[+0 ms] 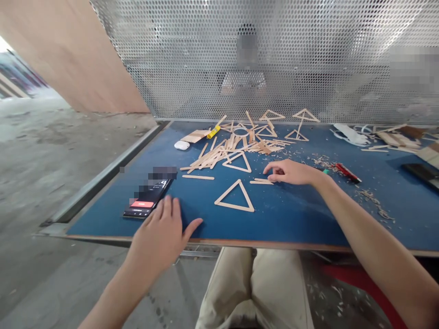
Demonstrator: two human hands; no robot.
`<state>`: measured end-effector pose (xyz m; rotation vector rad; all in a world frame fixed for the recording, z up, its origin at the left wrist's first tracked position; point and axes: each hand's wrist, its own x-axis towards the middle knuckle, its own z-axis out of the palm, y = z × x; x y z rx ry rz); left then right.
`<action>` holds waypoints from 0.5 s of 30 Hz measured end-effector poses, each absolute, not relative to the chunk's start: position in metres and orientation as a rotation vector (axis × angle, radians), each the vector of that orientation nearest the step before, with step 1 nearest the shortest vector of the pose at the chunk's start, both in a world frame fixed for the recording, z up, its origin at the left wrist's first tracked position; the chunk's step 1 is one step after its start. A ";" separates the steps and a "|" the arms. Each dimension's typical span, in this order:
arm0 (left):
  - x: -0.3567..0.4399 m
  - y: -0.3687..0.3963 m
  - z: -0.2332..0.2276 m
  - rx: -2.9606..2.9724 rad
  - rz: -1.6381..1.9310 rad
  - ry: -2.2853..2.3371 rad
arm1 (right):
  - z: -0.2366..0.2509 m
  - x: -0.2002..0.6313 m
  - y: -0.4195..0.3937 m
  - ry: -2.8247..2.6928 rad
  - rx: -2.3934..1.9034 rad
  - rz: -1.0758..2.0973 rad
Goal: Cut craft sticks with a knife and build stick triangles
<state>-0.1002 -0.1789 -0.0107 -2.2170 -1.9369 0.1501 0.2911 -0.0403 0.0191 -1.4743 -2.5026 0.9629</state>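
At the near left of the blue surface (295,219), the left hand (163,233) lies flat and spread, palm down, holding nothing; its fingertips sit just beside the near end of a dark phone (148,199) whose screen is lit. Beyond the phone, a small white earbud case (181,145) rests by a yellow glue tube (213,132) at the far left of a loose heap of wooden sticks (236,146). Near the middle lies a finished stick triangle (235,197), apart from both hands, with a second triangle (237,162) behind it against the heap and more triangles (301,123) standing near the perforated metal screen (274,55). To the right, the right hand (290,172) rests low with fingers curled, fingertips pressing on a short pair of sticks (262,182) that lies flat; whether it actually pinches them I cannot tell. Past the wrist are a red-handled cutter (347,172) and scattered wood shavings (372,198), and further right another dark phone (423,172).

As a judgement: the left forearm could nudge the lit phone toward the near edge, and a sweep of the right arm could catch the cutter or drag shavings onto the sticks.

The earbud case is the only container visible; it is closed, so its contents are hidden.
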 end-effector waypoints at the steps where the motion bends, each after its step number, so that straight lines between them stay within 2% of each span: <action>1: -0.100 -0.186 -0.004 -2.187 0.225 -1.943 | 0.019 0.291 -0.040 -2.505 -1.475 0.960; 5: -0.076 -0.193 0.031 -2.352 0.220 -1.717 | 0.018 0.296 -0.038 -2.509 -1.482 0.920; 8: -0.043 -0.169 0.047 -2.598 0.160 -1.499 | 0.019 0.306 -0.034 -2.472 -1.516 0.814; 15: 0.022 -0.051 0.048 -3.008 0.037 -0.840 | 0.016 0.349 -0.016 -1.963 -1.919 0.069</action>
